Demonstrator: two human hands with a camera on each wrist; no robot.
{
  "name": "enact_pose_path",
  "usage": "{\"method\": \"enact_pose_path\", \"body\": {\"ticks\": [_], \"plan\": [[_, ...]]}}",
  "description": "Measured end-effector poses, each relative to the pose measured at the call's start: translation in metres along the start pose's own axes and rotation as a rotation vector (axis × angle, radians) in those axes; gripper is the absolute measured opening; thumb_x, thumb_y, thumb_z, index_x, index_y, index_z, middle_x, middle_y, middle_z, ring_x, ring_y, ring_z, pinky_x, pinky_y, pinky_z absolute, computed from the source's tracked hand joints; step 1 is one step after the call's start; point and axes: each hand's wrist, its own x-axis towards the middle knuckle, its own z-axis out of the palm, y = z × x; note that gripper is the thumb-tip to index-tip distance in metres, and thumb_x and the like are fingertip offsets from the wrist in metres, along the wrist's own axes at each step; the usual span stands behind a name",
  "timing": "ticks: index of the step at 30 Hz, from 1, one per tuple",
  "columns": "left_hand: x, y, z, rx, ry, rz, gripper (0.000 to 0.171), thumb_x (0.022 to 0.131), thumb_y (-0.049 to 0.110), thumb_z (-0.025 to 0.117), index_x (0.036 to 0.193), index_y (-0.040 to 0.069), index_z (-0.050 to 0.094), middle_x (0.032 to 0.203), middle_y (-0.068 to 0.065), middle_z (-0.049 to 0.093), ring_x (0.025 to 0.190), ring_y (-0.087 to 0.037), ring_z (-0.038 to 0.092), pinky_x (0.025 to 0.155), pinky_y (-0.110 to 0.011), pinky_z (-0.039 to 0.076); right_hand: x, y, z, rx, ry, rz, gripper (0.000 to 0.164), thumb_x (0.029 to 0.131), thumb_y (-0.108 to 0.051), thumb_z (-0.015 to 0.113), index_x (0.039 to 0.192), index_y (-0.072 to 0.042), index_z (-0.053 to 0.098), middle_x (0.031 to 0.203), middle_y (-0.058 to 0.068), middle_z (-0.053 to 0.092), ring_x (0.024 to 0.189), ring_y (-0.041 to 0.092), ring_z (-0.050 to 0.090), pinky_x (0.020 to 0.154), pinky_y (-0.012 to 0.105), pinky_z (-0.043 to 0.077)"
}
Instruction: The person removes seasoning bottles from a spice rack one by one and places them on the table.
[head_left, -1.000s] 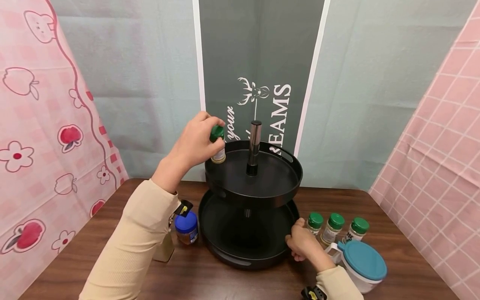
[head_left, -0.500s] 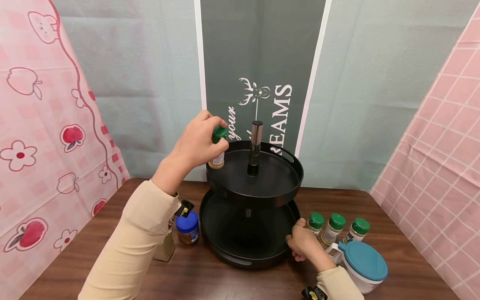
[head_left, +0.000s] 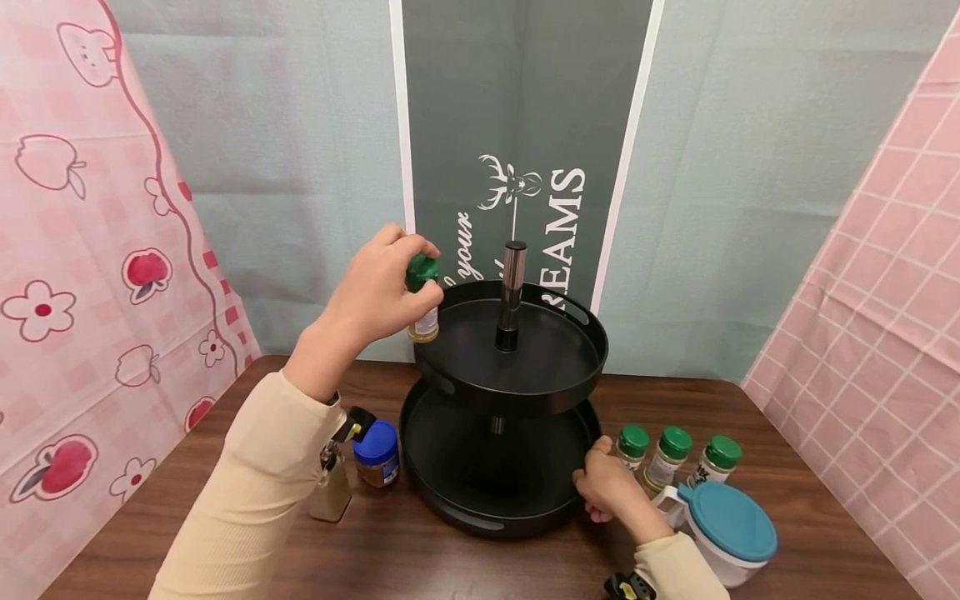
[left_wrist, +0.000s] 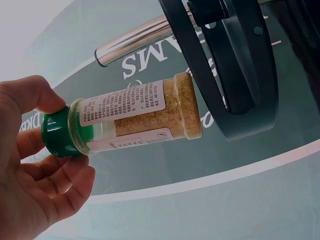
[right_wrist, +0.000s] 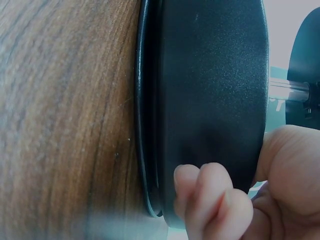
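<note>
By its green cap, my left hand (head_left: 378, 292) holds a spice bottle (head_left: 424, 321) with tan granules and a white label. The bottle is beside the left rim of the upper tray of a black two-tier rotating tray (head_left: 555, 354). In the left wrist view, the spice bottle (left_wrist: 150, 112) has its base close to the upper tray's wall (left_wrist: 250, 100), with a narrow gap between them. Down at the lower tray, my right hand (head_left: 606, 483) grips the right rim. The right wrist view has the thumb over the edge and curled fingers (right_wrist: 210, 192) against the outer wall (right_wrist: 215, 85).
Right of the tray stand three green-capped spice bottles (head_left: 663, 468) and a clear jar with a teal lid (head_left: 731, 521). At left are a blue-lidded jar (head_left: 377, 467) and a tan square container (head_left: 332, 500), partly behind my sleeve. A chrome post (head_left: 511, 287) rises from the upper tray.
My left hand first lowers the spice bottle slightly, then shifts it left, away from over the upper tray. The right hand stays on the lower rim.
</note>
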Motion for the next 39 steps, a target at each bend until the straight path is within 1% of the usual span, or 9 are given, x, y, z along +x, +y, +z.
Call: {"method": "enact_pose_path", "body": {"ticks": [4,10,14,21,24,29,33,39], "plan": [[-0.006,-0.002,-0.003,0.000,0.025,0.016,0.031,0.074,0.012,0.055,0.101,0.002,0.064,0.090,-0.009,0.048,0.070,-0.021,0.044,0.058,-0.033,0.038,0.000,0.001,0.000,-0.001,-0.001,0.002,0.071,0.090,-0.006,0.047,0.132,0.025,-0.002,0.049,0.010,0.052,0.037,0.018,0.053,0.038,0.031,0.045],[-0.016,-0.006,-0.009,0.006,0.058,0.022,0.029,0.075,0.013,0.056,0.100,0.003,0.065,0.087,-0.009,0.048,0.069,-0.020,0.044,0.057,-0.033,0.038,0.000,0.000,0.000,0.014,0.006,0.003,0.071,0.089,-0.005,0.047,0.132,0.024,-0.001,0.049,0.011,0.052,0.036,0.019,0.052,0.037,0.031,0.045],[-0.023,-0.007,-0.013,0.017,0.064,0.027,0.027,0.076,0.013,0.056,0.100,0.002,0.065,0.086,-0.009,0.049,0.068,-0.020,0.043,0.056,-0.033,0.037,0.000,0.000,0.000,0.015,0.007,0.004,0.072,0.089,-0.006,0.048,0.132,0.025,-0.001,0.049,0.010,0.052,0.036,0.018,0.052,0.037,0.031,0.045],[-0.034,-0.008,-0.023,0.024,0.080,0.029,0.026,0.076,0.010,0.056,0.098,0.003,0.066,0.084,-0.008,0.049,0.069,-0.019,0.042,0.057,-0.034,0.035,-0.001,0.000,0.000,0.009,0.005,0.001,0.072,0.089,-0.006,0.048,0.132,0.025,-0.001,0.049,0.010,0.052,0.036,0.018,0.053,0.037,0.030,0.045],[-0.040,-0.009,-0.026,0.033,0.067,0.020,0.025,0.076,0.011,0.057,0.098,0.004,0.066,0.084,-0.007,0.049,0.069,-0.019,0.042,0.057,-0.034,0.036,-0.001,0.000,-0.001,0.010,0.002,-0.003,0.072,0.090,-0.006,0.048,0.132,0.025,-0.002,0.049,0.010,0.052,0.037,0.018,0.053,0.037,0.031,0.045],[-0.048,-0.012,-0.028,0.047,0.026,-0.006,0.024,0.076,0.012,0.058,0.097,0.004,0.065,0.085,-0.007,0.049,0.070,-0.019,0.044,0.058,-0.034,0.038,0.000,0.000,-0.001,0.016,0.007,-0.004,0.072,0.089,-0.006,0.048,0.132,0.024,-0.001,0.049,0.010,0.052,0.036,0.018,0.053,0.037,0.031,0.045],[-0.055,-0.017,-0.029,0.057,-0.005,-0.023,0.024,0.076,0.012,0.060,0.098,0.004,0.065,0.087,-0.007,0.051,0.071,-0.020,0.046,0.059,-0.035,0.039,0.001,0.000,-0.001,0.019,0.009,-0.007,0.072,0.088,-0.005,0.047,0.132,0.024,-0.001,0.049,0.010,0.052,0.036,0.018,0.052,0.037,0.031,0.045],[-0.064,-0.026,-0.030,0.066,-0.046,-0.048,0.023,0.076,0.012,0.061,0.097,0.004,0.064,0.090,-0.008,0.052,0.073,-0.022,0.049,0.061,-0.036,0.041,0.000,0.001,0.000,0.023,-0.003,-0.008,0.072,0.090,-0.006,0.047,0.132,0.024,-0.002,0.050,0.010,0.052,0.037,0.018,0.053,0.037,0.031,0.045]]}}
